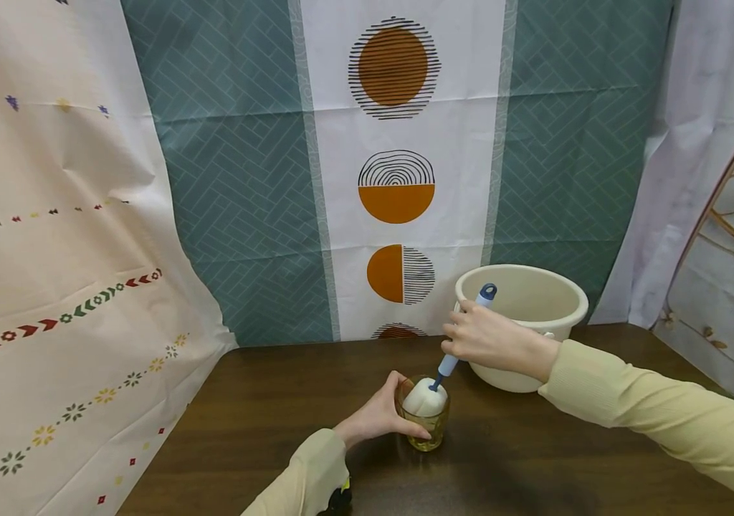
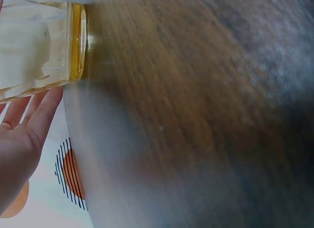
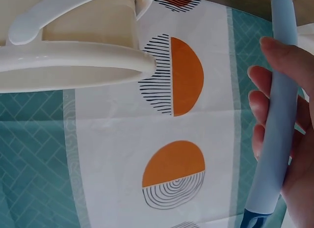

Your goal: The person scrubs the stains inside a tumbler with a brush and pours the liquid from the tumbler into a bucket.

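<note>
Held an amber glass (image 1: 427,438) close to upright at the bench (image 1: 277,401), well in from the back and left edges, with the left hand (image 1: 373,414) — grasping, with thumb across the near side and fingers along the opposite side. Gripped the light-blue handle (image 1: 448,365) of a brush in the right hand (image 1: 491,340), with fingers and thumb wrapped about the shaft.

Set the brush's long axis on a slant: from a dark-blue hanging loop (image 1: 487,291), on the side of the bench's back right corner, down and leftward into the mouth of the glass. Seated the white head (image 1: 425,396) partly inside the glass, with its rounded top above the rim.

Placed the glass, accordingly, to the right of the left hand and in contact with it, but below and to the left of the right hand — the farther of the two, linked to the glass only through the brush. Could not tell base contact with the bench from a slight gap.

Showed also a cream tub (image 1: 510,374) behind and right of the glass, near the bench's back edge, and a patterned cloth (image 1: 231,215) beyond that edge.
</note>
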The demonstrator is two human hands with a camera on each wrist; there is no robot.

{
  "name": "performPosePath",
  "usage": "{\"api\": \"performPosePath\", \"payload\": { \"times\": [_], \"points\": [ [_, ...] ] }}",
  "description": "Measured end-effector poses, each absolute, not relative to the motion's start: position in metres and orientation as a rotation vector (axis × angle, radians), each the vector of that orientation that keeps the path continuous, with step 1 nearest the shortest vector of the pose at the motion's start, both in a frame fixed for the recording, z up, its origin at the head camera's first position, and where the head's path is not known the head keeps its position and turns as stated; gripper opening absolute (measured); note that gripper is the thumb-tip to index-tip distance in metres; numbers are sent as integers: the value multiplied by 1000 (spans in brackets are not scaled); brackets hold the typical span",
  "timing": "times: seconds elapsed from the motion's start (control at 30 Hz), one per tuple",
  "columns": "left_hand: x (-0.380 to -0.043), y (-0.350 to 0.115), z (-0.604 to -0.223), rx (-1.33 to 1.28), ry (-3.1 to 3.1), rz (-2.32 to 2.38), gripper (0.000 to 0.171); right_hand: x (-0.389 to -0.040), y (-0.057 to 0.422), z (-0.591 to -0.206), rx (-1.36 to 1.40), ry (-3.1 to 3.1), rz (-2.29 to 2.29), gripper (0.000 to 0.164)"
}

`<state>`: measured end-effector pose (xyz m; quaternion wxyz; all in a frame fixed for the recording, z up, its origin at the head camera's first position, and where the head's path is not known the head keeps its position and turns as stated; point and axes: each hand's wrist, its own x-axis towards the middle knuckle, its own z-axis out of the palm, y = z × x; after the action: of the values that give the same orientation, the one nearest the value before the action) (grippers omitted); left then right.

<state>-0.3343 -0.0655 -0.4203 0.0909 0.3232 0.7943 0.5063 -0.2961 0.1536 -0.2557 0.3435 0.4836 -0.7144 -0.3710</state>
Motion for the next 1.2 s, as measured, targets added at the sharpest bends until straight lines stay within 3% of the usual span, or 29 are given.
{"api": "performPosePath", "payload": {
  "times": [0.4,1.2],
  "points": [
    [-334,-65,-420,964,2306,1527,65,-299,144,-261,1281,-1830,-1014,5],
    [-334,-66,-419,933,2318,1511,64,-298,136,-263,1244,-1856,-1044,6]
  ]
}}
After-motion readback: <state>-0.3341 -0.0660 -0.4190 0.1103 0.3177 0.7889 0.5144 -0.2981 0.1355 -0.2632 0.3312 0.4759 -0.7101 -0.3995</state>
